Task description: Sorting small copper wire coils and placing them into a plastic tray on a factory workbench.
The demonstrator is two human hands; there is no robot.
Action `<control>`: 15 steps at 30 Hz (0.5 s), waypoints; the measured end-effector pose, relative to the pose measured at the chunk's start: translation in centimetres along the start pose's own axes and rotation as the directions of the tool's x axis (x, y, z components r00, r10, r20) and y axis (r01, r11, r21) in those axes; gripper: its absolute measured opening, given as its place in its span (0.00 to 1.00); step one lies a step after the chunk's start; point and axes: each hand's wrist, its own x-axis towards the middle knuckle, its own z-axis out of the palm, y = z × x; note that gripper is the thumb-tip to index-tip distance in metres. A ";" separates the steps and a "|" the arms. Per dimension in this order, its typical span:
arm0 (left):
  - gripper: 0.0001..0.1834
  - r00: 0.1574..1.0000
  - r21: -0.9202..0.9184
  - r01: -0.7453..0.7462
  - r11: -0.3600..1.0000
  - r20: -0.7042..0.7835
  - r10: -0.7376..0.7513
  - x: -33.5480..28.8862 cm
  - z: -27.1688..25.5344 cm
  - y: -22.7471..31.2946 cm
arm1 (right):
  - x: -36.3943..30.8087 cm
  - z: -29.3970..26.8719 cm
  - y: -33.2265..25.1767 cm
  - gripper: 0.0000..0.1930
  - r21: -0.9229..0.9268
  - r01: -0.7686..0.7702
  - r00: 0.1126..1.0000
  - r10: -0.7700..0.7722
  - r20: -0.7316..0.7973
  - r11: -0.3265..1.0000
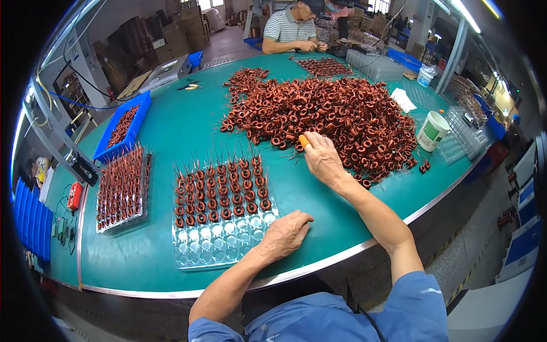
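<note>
My right hand (pixel 323 159), an orange finger cot (pixel 304 141) on one finger, reaches to the near edge of a large heap of red-brown wire-wound ring coils (pixel 342 108). Its fingers are stretched toward the coils, and no coil shows held in it. Beside the right edge of a clear plastic tray (pixel 211 261), my left hand (pixel 285 233) rests with its fingers bent together; whatever they may hold is hidden. Coils (pixel 225 200) stand in the tray's far rows, wire leads pointing up, while the near rows of round pockets hold none.
Filled, stacked trays (pixel 122 191) stand to the left, near a blue bin (pixel 137 122) of coils. A white bucket (pixel 433 131) and clear trays (pixel 461 134) lie at right. Cutters (pixel 191 86) lie at the back. Across the table a person (pixel 290 34) works with both hands.
</note>
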 end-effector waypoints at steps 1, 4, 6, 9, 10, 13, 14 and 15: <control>0.09 1.000 -0.009 0.018 1.000 0.011 -0.018 0.0 0.0 0.1 | 0.2 0.4 0.1 0.13 -0.032 0.025 0.998 -0.023 0.057 0.999; 0.09 0.999 -0.013 0.037 0.999 0.022 -0.036 0.0 0.1 0.1 | 0.7 1.0 0.4 0.11 -0.087 0.097 0.980 -0.080 0.181 0.992; 0.09 0.999 -0.011 0.037 0.999 0.020 -0.037 0.0 0.1 0.0 | 0.9 1.0 0.8 0.09 -0.133 0.174 0.974 -0.150 0.170 0.976; 0.09 0.998 -0.016 0.052 0.999 0.036 -0.052 0.0 0.0 0.0 | 1.2 0.4 2.1 0.06 -0.145 0.252 0.965 -0.237 0.117 0.957; 0.09 0.999 -0.016 0.036 0.999 0.029 -0.035 0.0 0.0 -0.1 | 1.3 0.2 2.4 0.06 -0.157 0.246 0.968 -0.233 0.098 0.956; 0.09 0.999 -0.016 0.029 0.999 0.021 -0.029 -0.4 -0.3 -0.1 | 1.6 -0.4 1.9 0.08 -0.100 0.212 0.975 -0.218 -0.051 0.972; 0.09 0.999 -0.016 0.026 1.000 0.020 -0.025 -0.3 -0.3 -0.1 | 1.6 -0.5 2.0 0.08 -0.110 0.190 0.976 -0.200 -0.088 0.976; 0.09 1.000 -0.017 0.025 1.000 0.018 -0.025 -0.2 -0.3 -0.1 | 1.4 -0.3 2.2 0.07 -0.124 0.161 0.983 -0.170 -0.069 0.979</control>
